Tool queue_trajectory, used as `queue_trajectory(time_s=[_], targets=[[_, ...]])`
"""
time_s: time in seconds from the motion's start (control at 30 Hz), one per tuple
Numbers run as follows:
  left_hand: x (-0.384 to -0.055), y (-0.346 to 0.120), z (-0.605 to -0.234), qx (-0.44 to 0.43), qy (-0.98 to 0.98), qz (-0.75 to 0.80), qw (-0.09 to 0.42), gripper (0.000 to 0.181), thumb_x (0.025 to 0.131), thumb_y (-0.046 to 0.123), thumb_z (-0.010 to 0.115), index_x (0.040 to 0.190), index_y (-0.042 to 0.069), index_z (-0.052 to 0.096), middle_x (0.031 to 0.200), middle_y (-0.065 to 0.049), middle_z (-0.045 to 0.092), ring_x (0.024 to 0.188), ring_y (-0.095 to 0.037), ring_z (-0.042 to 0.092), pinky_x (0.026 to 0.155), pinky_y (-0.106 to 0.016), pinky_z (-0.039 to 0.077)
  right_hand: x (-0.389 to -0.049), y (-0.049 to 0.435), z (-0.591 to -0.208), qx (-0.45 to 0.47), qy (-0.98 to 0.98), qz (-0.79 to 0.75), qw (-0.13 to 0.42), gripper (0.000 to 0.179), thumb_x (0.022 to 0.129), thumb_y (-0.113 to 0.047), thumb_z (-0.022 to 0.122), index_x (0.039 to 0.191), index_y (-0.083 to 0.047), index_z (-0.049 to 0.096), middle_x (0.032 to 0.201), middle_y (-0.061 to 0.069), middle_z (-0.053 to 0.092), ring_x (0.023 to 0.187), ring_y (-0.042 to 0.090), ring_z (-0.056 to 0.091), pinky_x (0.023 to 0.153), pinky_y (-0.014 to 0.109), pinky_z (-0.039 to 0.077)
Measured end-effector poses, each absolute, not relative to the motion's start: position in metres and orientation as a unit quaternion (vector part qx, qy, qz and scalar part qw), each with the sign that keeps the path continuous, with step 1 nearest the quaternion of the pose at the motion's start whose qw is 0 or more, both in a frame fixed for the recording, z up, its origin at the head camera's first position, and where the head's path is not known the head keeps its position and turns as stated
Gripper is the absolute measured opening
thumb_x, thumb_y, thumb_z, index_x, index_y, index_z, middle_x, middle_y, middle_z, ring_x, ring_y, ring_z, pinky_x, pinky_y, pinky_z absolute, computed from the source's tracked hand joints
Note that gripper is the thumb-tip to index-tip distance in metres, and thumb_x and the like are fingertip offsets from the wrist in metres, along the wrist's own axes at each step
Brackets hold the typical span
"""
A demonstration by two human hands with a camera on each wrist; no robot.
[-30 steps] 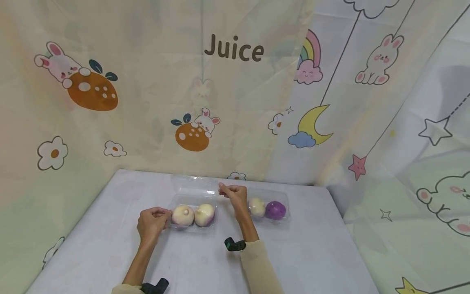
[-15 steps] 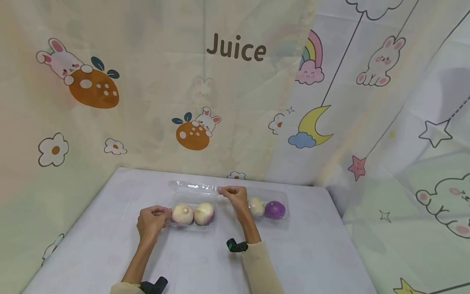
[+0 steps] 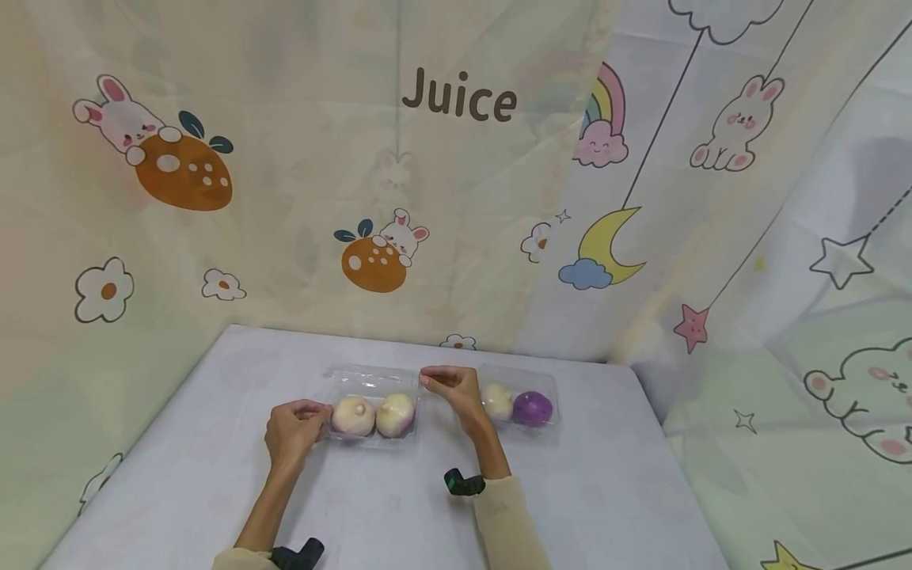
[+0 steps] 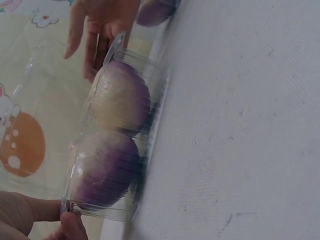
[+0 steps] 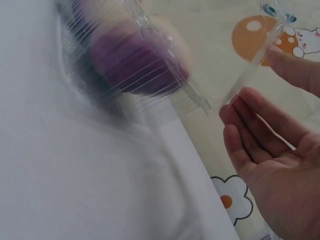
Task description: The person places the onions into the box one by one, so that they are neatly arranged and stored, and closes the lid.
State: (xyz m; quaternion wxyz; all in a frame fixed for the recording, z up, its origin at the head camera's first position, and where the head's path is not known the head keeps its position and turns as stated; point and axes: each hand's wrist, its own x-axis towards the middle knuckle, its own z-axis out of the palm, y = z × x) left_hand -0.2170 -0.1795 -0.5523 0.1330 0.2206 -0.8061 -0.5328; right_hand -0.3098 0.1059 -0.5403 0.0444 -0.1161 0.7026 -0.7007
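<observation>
In the head view, a clear plastic box [image 3: 370, 442] with two pale, purple-tinged round vegetables, like turnips [image 3: 354, 416], stands on the table. Its hinged lid [image 3: 374, 378] slants upward at the back, over the box. My left hand [image 3: 290, 431] pinches the box's left rim between thumb and finger, as the left wrist view shows. My right hand [image 3: 456, 389] is at the lid's right edge. In the right wrist view its thumb [image 5: 292, 65] and fingers are fairly straight and spread apart, with tips touching the lid's edge.
A second clear box [image 3: 558, 396] stands to the right, close behind my right wrist. It holds a pale round vegetable [image 3: 497, 402] and a purple one [image 3: 533, 408]. The white table [image 3: 598, 491] ends at a printed curtain [image 3: 285, 237] behind.
The lid has swung from lying back toward the box, now slanting over its rear. My right hand has moved slightly left and nearer with it. My left hand stays at the rim.
</observation>
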Motion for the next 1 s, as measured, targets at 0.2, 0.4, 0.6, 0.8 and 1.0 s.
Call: queue_trajectory(time_s=[0.2, 0.4, 0.6, 0.8, 1.0], targets=[[-0.216, -0.179, -0.553, 0.221, -0.806, -0.534, 0.129, 0.020, 0.096, 0.014, 0.078, 0.098, -0.006, 0.079, 0.071, -0.005, 0.076, 0.056, -0.016, 0.070, 0.049, -0.020, 0.052, -0.309, 0.109, -0.546, -0.137, 0.698, -0.700, 0.057, 0.034, 0.097, -0.005, 0.080, 0.125, 0.012, 0.074, 0.129, 0.032, 0.075, 0.111, 0.020, 0.080, 0.095, 0.019, 0.063], [-0.218, -0.179, -0.554, 0.217, -0.804, -0.539, 0.129, 0.020, 0.096, 0.014, 0.078, 0.098, -0.006, 0.079, 0.073, -0.008, 0.078, 0.057, -0.017, 0.073, 0.049, -0.021, 0.056, -0.309, 0.113, -0.548, -0.158, 0.706, -0.688, 0.060, 0.037, 0.095, -0.005, 0.082, 0.129, 0.008, 0.074, 0.134, 0.028, 0.075, 0.129, 0.041, 0.072, 0.108, 0.024, 0.060], [-0.218, -0.180, -0.555, 0.218, -0.804, -0.538, 0.130, 0.020, 0.095, 0.015, 0.079, 0.097, -0.005, 0.079, 0.072, -0.006, 0.078, 0.058, -0.018, 0.074, 0.050, -0.023, 0.058, -0.308, 0.116, -0.553, -0.182, 0.711, -0.678, 0.046, 0.039, 0.094, -0.007, 0.083, 0.129, 0.009, 0.073, 0.133, 0.027, 0.075, 0.129, 0.037, 0.073, 0.117, 0.038, 0.057], [-0.217, -0.181, -0.554, 0.220, -0.803, -0.539, 0.127, 0.020, 0.096, 0.015, 0.079, 0.097, -0.005, 0.079, 0.072, -0.005, 0.078, 0.058, -0.018, 0.075, 0.051, -0.025, 0.061, -0.308, 0.116, -0.555, -0.195, 0.714, -0.671, 0.052, 0.041, 0.094, -0.004, 0.083, 0.131, 0.008, 0.073, 0.137, 0.027, 0.074, 0.133, 0.040, 0.070, 0.123, 0.047, 0.052], [-0.216, -0.181, -0.554, 0.218, -0.803, -0.539, 0.128, 0.019, 0.095, 0.013, 0.078, 0.098, -0.005, 0.079, 0.072, -0.004, 0.078, 0.058, -0.019, 0.075, 0.050, -0.026, 0.060, -0.309, 0.117, -0.555, -0.207, 0.710, -0.670, 0.061, 0.043, 0.092, 0.001, 0.083, 0.133, 0.008, 0.071, 0.140, 0.030, 0.071, 0.137, 0.047, 0.065, 0.127, 0.051, 0.047]])
